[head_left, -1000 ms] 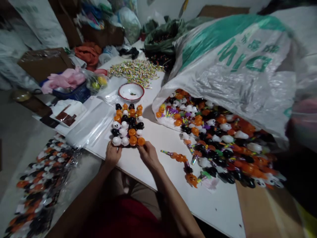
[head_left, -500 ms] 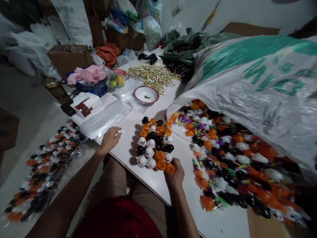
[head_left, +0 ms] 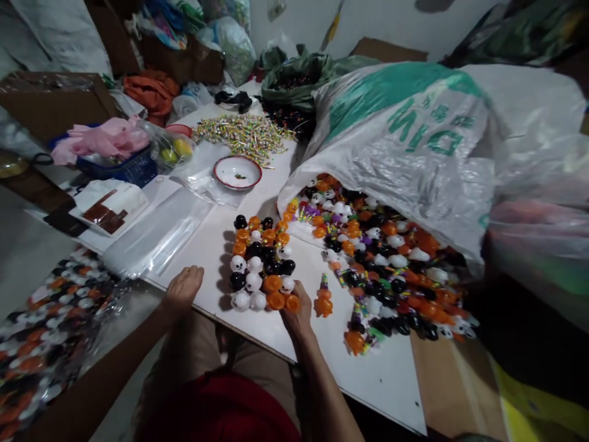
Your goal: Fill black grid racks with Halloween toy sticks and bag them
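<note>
A packed block of small Halloween toys point(head_left: 256, 265), orange pumpkins, white skulls and black heads, lies on the white table point(head_left: 317, 362). My right hand point(head_left: 298, 307) is at its near right corner, fingers curled round an orange pumpkin toy point(head_left: 291, 302) and partly hidden by it. My left hand point(head_left: 184, 287) rests at the table's front edge, left of the block, open with fingers extended and holding nothing. To the right of the block lies one loose orange toy point(head_left: 323, 302) with a striped stick.
A big white-and-green sack point(head_left: 405, 141) spills a heap of toys point(head_left: 386, 270) on the right. Behind are a red-rimmed bowl point(head_left: 237, 173) and piled small sticks point(head_left: 242, 135). Clear plastic bags point(head_left: 159, 236) lie left; bagged toys point(head_left: 50, 319) are below the table's left side.
The view has turned to the right. My left hand has come back toward the table's front edge, its fingers straighter. My right hand stays at the block's near right corner.
</note>
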Motion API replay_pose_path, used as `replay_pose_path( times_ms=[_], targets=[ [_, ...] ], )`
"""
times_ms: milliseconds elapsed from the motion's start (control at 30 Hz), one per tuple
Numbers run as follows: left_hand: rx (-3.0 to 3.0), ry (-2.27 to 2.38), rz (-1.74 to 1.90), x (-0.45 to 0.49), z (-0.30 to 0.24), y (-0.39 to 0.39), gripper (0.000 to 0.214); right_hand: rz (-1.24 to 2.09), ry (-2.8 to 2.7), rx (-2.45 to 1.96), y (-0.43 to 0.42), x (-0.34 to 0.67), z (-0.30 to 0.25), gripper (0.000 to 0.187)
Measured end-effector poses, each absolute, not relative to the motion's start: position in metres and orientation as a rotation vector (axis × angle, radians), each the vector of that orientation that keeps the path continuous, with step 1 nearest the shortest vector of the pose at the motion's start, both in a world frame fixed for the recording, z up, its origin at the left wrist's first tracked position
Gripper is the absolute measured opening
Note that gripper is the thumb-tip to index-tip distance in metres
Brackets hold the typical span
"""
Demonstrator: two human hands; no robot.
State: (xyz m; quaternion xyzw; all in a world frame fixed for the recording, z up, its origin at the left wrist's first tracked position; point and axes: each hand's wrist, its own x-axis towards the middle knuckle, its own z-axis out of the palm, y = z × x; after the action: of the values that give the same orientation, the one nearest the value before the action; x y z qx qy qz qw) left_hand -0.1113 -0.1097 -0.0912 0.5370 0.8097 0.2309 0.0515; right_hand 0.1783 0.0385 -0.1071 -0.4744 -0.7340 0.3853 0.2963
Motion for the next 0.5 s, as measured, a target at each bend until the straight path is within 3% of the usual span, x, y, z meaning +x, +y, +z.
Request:
replay_pose_path(
  times_ms=[100, 233, 367, 500],
  targets=[
    [1.422, 2.361, 1.0, -0.119, -0.064, -0.106, 0.025, 1.172, -1.641, -1.313, 0.047, 0.187, -0.083, 0.032],
    [1.004, 1.913, 1.437, -0.089, 0.004, -0.077, 0.051, 1.063, -1.606, -1.187, 0.057, 0.192, -0.012, 0.037],
    [0.928, 1.429, 1.479, -0.023, 0.045, -0.051, 0.059, 1.128, -1.963, -0.859, 0.043, 0.162, 0.046, 0.036],
    [0.777, 1.246, 1.534, 0.001, 0.035, -0.049, 0.075, 1.203, -2.026, -0.764, 0.032, 0.13, 0.047, 0.02]
  ],
)
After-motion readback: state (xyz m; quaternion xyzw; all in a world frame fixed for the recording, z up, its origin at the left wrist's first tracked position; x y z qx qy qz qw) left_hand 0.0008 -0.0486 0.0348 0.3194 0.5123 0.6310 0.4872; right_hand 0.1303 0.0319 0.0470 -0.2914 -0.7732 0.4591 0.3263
